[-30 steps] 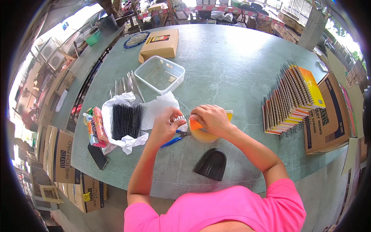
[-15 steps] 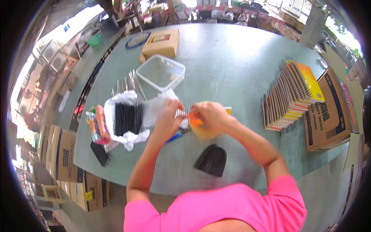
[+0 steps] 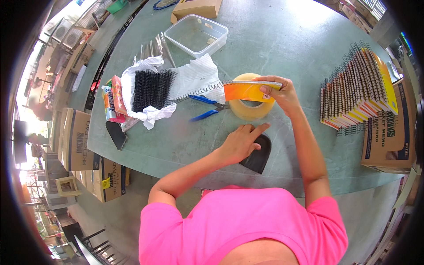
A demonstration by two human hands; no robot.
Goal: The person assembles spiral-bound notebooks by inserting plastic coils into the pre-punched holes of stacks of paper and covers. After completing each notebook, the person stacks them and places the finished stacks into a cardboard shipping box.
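Note:
My right hand (image 3: 282,95) pinches the right end of a small orange notepad (image 3: 247,92), thumb on its face. From the notepad's left end a long black spiral coil (image 3: 198,92) stretches left toward the bundle of black coils (image 3: 152,90) lying on white paper. Beneath the notepad lies a wide roll of yellowish tape (image 3: 249,111), partly covered. Blue-handled pliers (image 3: 205,115) rest just left of the roll. Over the edge of a black rounded flat piece (image 3: 261,157) is my left hand (image 3: 242,143), holding nothing, with fingers apart; whether it touches the piece I cannot tell.
A leaning row of spiral notepads (image 3: 353,90) stands at the right beside a cardboard box (image 3: 388,132). Farther back sits a clear plastic tub (image 3: 196,35). Small colourful packs (image 3: 114,99) and a dark flat object (image 3: 115,134) lie at the left near the table edge.
My left hand has left the notepad and come down toward me, over the black piece. My right hand has lifted the notepad up and right, its coil now visible. The view has shifted too.

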